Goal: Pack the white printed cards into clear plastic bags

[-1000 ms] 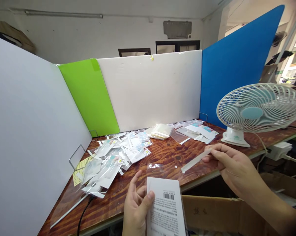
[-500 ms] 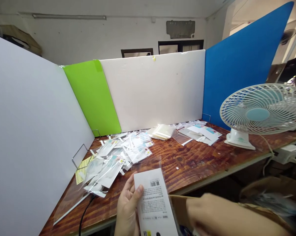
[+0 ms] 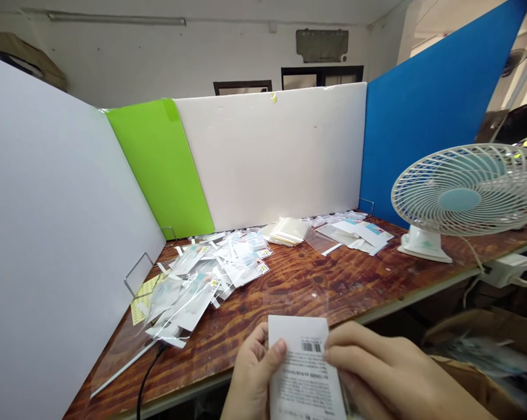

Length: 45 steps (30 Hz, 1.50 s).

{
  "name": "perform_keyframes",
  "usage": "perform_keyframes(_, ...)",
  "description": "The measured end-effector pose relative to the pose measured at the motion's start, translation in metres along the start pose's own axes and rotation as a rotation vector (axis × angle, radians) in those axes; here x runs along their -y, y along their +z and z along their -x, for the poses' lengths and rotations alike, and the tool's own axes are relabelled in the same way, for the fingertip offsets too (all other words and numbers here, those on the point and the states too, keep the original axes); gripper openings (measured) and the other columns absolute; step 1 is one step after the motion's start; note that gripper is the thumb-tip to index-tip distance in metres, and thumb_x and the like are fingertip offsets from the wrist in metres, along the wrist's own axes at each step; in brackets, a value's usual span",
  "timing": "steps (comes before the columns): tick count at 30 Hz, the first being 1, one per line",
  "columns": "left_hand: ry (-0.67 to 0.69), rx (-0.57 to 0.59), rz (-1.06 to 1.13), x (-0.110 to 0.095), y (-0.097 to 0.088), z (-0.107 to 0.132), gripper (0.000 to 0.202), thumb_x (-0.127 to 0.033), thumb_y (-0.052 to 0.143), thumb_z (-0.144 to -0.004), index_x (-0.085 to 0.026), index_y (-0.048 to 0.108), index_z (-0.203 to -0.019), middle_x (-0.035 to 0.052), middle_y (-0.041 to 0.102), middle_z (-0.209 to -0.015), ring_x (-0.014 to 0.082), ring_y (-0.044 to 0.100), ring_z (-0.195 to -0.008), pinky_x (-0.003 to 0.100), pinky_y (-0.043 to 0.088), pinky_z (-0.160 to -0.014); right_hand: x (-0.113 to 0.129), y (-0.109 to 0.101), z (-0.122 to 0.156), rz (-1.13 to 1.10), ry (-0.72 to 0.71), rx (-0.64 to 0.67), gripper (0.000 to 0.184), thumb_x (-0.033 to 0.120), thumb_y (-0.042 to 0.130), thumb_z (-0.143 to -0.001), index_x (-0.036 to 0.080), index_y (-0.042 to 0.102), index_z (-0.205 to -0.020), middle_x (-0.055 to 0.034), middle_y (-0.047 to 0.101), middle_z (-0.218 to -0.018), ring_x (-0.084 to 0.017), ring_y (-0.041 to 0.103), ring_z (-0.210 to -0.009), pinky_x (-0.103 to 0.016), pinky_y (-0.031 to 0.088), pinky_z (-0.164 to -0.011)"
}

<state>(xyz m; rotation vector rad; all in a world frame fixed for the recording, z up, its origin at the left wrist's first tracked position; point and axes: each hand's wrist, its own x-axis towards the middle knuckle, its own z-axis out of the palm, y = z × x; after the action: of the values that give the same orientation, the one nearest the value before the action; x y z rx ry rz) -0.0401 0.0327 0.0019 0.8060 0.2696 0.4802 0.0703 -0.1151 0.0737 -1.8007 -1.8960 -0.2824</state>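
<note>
While the left hand [image 3: 251, 373] clasps the printed card [image 3: 304, 379] at left, the right hand [image 3: 379, 367] touches its right edge. Whether it pinches — I cannot tell.

The card [image 3: 304, 373] is black-printed white, the table [image 3: 292, 277] streaked reddish-brown.

Card [image 3: 304, 379] before table [image 3: 342, 280], packets [image 3: 197, 291] left, fan [image 3: 459, 199] right, panel [image 3: 276, 163] behind

One head-worn view — facing forward and down over the table [image 3: 298, 269]
</note>
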Motion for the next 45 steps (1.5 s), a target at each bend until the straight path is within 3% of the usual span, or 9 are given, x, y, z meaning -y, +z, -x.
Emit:
perform_keyframes(2,0.016,0.052,-0.029,0.009,0.004,-0.002,0.029,-0.031,0.077,-0.065,-0.014,0.066,-0.087,0.0076,0.071,-0.071,0.0209,0.067,-0.069,0.033,0.048,-0.072,0.0,0.002,-0.002,0.012,0.023,-0.133,0.03,0.011,0.04,-0.084,0.018,0.061,-0.104,-0.0114,0.068,-0.101,-0.019,0.067,-0.083,-0.026,0.055,-0.068)
perform_keyframes(6,0.036,0.109,-0.103,0.022,0.008,-0.003,0.037,-0.036,0.078,-0.062,-0.015,0.068,-0.09,0.0078,0.071,-0.072,0.0213,0.066,-0.068,0.031,0.047,-0.067,-0.007,0.014,-0.003,0.049,-0.028,-0.107,0.028,0.012,0.042,-0.081,0.015,0.064,-0.099,-0.0101,0.071,-0.095,-0.02,0.069,-0.08,-0.027,0.058,-0.066)
perform_keyframes(15,-0.025,-0.045,-0.052,0.031,0.011,-0.004,0.047,-0.056,0.068,-0.066,-0.012,0.069,-0.08,0.0068,0.065,-0.058,0.0212,0.062,-0.062,0.032,0.047,-0.063,-0.001,0.011,-0.009,0.011,-0.004,-0.166,0.029,0.011,0.043,-0.08,0.016,0.063,-0.1,-0.009,0.072,-0.097,-0.02,0.07,-0.08,-0.027,0.058,-0.065)
perform_keyframes(29,0.095,-0.163,-0.281,0.019,0.015,0.005,0.037,-0.048,0.068,-0.07,-0.012,0.071,-0.071,0.0023,0.06,-0.051,0.0141,0.052,-0.052,0.024,0.036,-0.052,0.0,0.016,-0.007,-0.288,0.232,-0.052,0.017,0.016,0.049,-0.079,0.022,0.063,-0.086,-0.0032,0.069,-0.08,-0.016,0.067,-0.071,-0.023,0.055,-0.064)
perform_keyframes(33,0.11,-0.216,-0.255,0.015,0.014,0.004,0.034,-0.047,0.068,-0.07,-0.012,0.067,-0.069,0.003,0.062,-0.054,0.0144,0.053,-0.051,0.024,0.038,-0.052,-0.005,0.022,-0.001,-0.269,0.242,-0.189,0.022,0.02,0.051,-0.081,0.024,0.059,-0.101,-0.0045,0.068,-0.091,-0.016,0.066,-0.073,-0.024,0.054,-0.065)
perform_keyframes(36,0.114,-0.247,-0.156,0.012,0.013,0.003,0.032,-0.044,0.068,-0.071,-0.013,0.063,-0.064,0.0031,0.062,-0.053,0.0159,0.057,-0.053,0.025,0.042,-0.055,-0.013,0.028,0.003,-0.338,0.483,-0.309,0.041,0.03,0.058,-0.079,0.022,0.048,-0.118,-0.0059,0.065,-0.09,-0.013,0.058,-0.055,-0.025,0.051,-0.052)
perform_keyframes(39,0.129,-0.272,-0.08,0.012,0.014,0.003,0.03,-0.042,0.069,-0.07,-0.014,0.062,-0.062,0.0031,0.062,-0.051,0.0182,0.06,-0.057,0.026,0.044,-0.056,-0.021,0.029,-0.001,-0.669,0.685,-0.139,0.049,0.04,0.062,-0.076,0.018,0.05,-0.117,-0.0054,0.065,-0.087,-0.015,0.059,-0.061,-0.026,0.051,-0.056)
perform_keyframes(42,0.112,-0.255,-0.06,0.011,0.016,0.005,0.03,-0.042,0.07,-0.07,-0.013,0.064,-0.064,0.004,0.063,-0.051,0.0196,0.062,-0.059,0.027,0.046,-0.057,-0.024,0.026,-0.01,-0.961,0.676,0.087,0.033,0.045,0.056,-0.081,0.015,0.066,-0.086,-0.0045,0.065,-0.077,-0.018,0.061,-0.072,-0.027,0.05,-0.066)
perform_keyframes(45,0.086,-0.222,-0.028,0.007,0.014,0.007,0.027,-0.039,0.07,-0.071,-0.011,0.069,-0.07,0.0054,0.065,-0.054,0.02,0.062,-0.059,0.028,0.047,-0.057,-0.025,0.024,-0.014,-1.158,0.693,0.151,0.037,0.043,0.053,-0.084,0.012,0.068,-0.072,-0.0038,0.065,-0.068,-0.017,0.06,-0.065,-0.027,0.047,-0.063)
